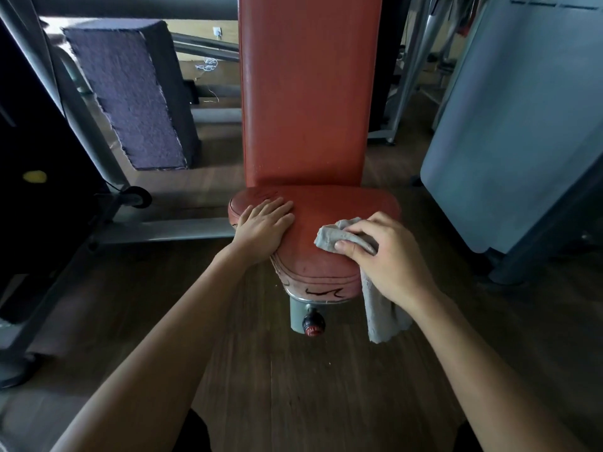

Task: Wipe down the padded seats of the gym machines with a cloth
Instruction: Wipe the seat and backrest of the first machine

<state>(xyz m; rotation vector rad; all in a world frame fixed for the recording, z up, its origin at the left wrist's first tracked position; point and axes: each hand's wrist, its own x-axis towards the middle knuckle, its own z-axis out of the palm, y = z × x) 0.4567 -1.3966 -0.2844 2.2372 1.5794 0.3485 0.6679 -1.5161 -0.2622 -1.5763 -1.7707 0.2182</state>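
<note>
A red padded seat (323, 210) with cracked edges sits in the middle of the view, below a tall red backrest (306, 93). My left hand (264, 225) lies flat on the seat's left side, fingers straight. My right hand (388, 256) grips a grey cloth (336, 236) on the seat's right front part. One end of the cloth bunches under my fingers; the other end hangs down past the seat's right edge toward the floor.
A black and red adjustment knob (313, 324) sticks out under the seat's front. A grey machine frame (156, 230) runs along the left. A purple carpeted block (137, 102) stands behind left. A pale grey-blue panel (522, 125) rises on the right. Wooden floor lies below.
</note>
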